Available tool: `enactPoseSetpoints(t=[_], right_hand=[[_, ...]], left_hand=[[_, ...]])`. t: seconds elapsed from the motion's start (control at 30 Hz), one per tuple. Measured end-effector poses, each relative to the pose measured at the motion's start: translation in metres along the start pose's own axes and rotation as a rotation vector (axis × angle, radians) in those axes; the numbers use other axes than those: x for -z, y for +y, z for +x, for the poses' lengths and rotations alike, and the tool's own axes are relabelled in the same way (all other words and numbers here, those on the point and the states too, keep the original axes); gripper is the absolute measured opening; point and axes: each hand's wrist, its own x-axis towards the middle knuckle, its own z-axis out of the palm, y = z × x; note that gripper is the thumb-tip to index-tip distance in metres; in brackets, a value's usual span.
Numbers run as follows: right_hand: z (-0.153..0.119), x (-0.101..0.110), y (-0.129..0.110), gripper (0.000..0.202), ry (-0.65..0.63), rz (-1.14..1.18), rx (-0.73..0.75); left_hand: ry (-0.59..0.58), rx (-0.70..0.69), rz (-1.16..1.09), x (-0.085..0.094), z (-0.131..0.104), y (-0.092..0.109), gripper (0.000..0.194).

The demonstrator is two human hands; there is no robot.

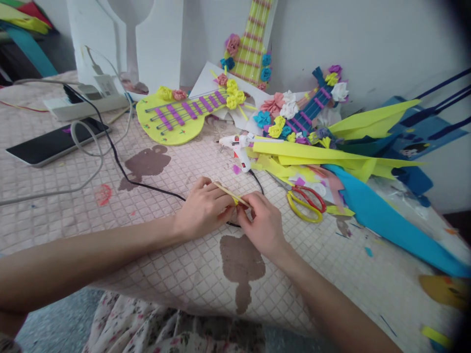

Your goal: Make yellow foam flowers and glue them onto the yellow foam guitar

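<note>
My left hand (pixel 202 208) and my right hand (pixel 262 225) meet over the checked table cover (pixel 165 274) near its front edge. Both pinch a thin wooden stick (pixel 224 190) with a small yellow piece at the point where the fingers meet. The stick slants up to the left above my left fingers. A black cable (pixel 121 169) passes under my hands.
Yellow-handled scissors (pixel 305 202) lie just right of my hands, a white glue gun (pixel 238 147) behind them. Yellow and blue foam sheets (pixel 353 162) pile at right. Foam guitars with flowers (pixel 184 115) lie at the back. A phone (pixel 55 142) and power strip (pixel 84 104) sit at left.
</note>
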Motion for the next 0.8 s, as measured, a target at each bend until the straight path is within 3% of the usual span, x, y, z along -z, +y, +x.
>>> enactPoseSetpoints(t=[0.8], right_hand=[[-0.0012, -0.001, 0.0023, 0.009, -0.028, 0.045, -0.003]], left_hand=[[-0.015, 0.069, -0.132, -0.0031, -0.0018, -0.0021, 0.009]])
